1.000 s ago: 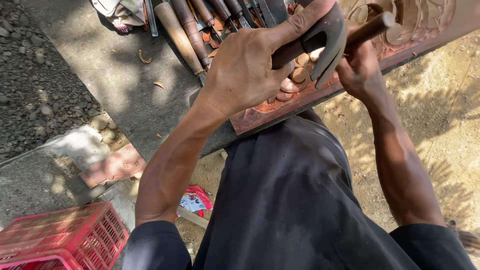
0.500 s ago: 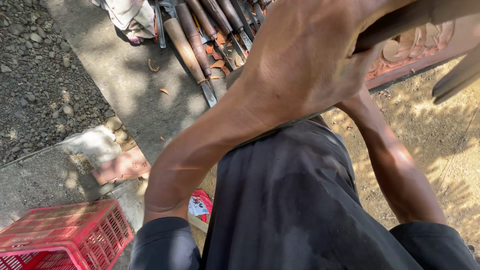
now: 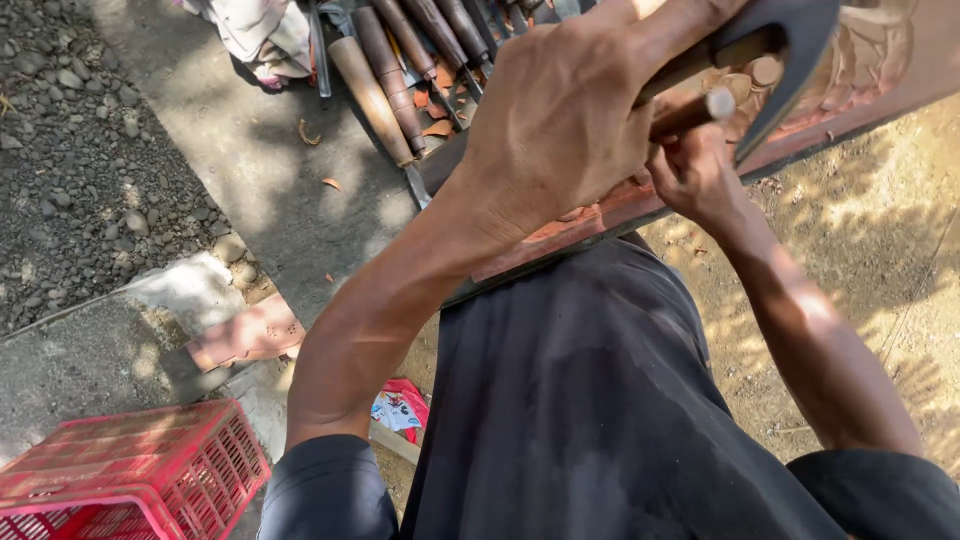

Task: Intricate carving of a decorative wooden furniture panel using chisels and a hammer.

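Observation:
My left hand [image 3: 565, 125] is closed around the wooden handle of a hammer with a dark metal head [image 3: 790, 45], held just above the butt of a chisel. My right hand [image 3: 700, 180] grips that chisel's wooden handle [image 3: 688, 112], the blade hidden behind my fingers and set against a long reddish carved wooden panel [image 3: 870, 75]. The panel lies across my lap, over dark trousers.
Several wooden-handled chisels [image 3: 385, 75] lie in a row on the concrete slab at the panel's far end, beside a bundle of cloth [image 3: 250, 30]. A red plastic crate [image 3: 130, 470] stands lower left, near a brick [image 3: 245, 335] and a small red packet [image 3: 400, 408]. Gravel [image 3: 70, 150] lies left, sandy ground right.
The hammer swung up close to the camera half a second ago and has come back down to the chisel's butt. My right hand has stayed on the chisel.

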